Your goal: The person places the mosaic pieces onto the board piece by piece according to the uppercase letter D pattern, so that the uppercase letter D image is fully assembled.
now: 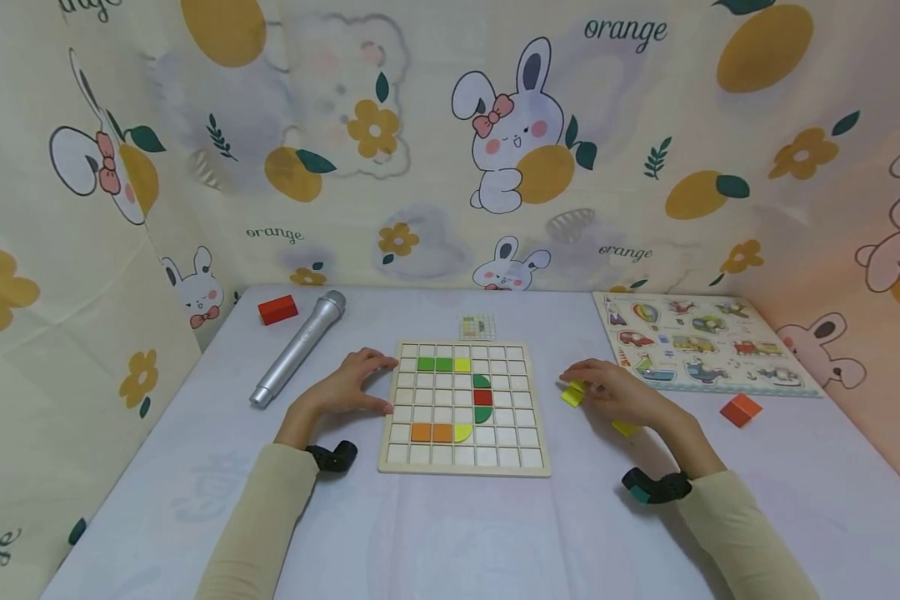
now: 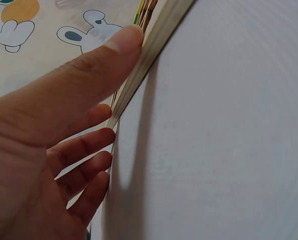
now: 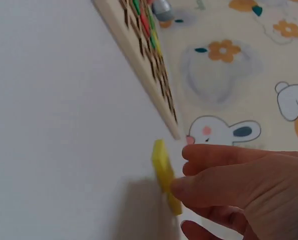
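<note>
A wooden grid board (image 1: 412,461) lies in front of me with green, yellow, red and orange tiles in some cells. My left hand (image 1: 351,385) touches its left edge with thumb and fingertips; in the left wrist view the thumb (image 2: 96,65) and the spread fingers rest along the board's side (image 2: 154,50). Right of the board, my right hand (image 1: 618,393) is over small yellow tiles (image 1: 572,397). In the right wrist view its thumb tip overlaps the yellow tiles (image 3: 162,162), and the fingers are loosely bent. Another yellow tile (image 1: 625,428) lies beneath this hand.
A small pattern card (image 1: 477,326) lies behind the board. On the left are a silver microphone (image 1: 298,350) and a red block (image 1: 277,310). A picture puzzle board (image 1: 708,342) lies at the back right, with an orange-red block (image 1: 740,410) before it. Patterned cloth walls surround the table.
</note>
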Demonstrator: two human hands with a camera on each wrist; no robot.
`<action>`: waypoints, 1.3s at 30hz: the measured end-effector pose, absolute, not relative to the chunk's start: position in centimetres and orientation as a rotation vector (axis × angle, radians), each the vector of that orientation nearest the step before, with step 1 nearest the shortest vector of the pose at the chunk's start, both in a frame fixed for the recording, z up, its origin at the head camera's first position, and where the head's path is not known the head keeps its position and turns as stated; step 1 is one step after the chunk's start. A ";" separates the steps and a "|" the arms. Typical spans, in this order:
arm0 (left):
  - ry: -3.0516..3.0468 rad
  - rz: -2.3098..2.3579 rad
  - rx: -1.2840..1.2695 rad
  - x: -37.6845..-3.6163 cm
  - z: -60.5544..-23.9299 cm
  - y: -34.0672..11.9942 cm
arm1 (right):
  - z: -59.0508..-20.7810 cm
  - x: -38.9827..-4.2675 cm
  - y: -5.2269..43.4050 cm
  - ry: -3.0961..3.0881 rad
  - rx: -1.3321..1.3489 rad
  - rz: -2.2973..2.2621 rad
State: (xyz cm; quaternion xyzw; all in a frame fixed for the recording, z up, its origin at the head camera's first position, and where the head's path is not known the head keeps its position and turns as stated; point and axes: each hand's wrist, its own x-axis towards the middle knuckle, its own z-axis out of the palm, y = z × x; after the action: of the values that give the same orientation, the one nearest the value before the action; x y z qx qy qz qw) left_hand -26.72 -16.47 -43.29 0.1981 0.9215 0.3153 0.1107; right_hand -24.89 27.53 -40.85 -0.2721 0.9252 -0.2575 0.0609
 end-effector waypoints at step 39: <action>2.706 0.938 0.649 -26.9 -43.3 -16.7 | -41.3 -25.3 20.6 2.876 -1.014 -1.075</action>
State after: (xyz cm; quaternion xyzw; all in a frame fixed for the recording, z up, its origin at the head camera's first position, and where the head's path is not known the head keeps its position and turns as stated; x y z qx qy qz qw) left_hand -26.86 -16.67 -43.32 0.2199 0.9166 0.3177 0.1026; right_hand -25.27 20.61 -41.33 -0.3132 0.8885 -0.3322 -0.0458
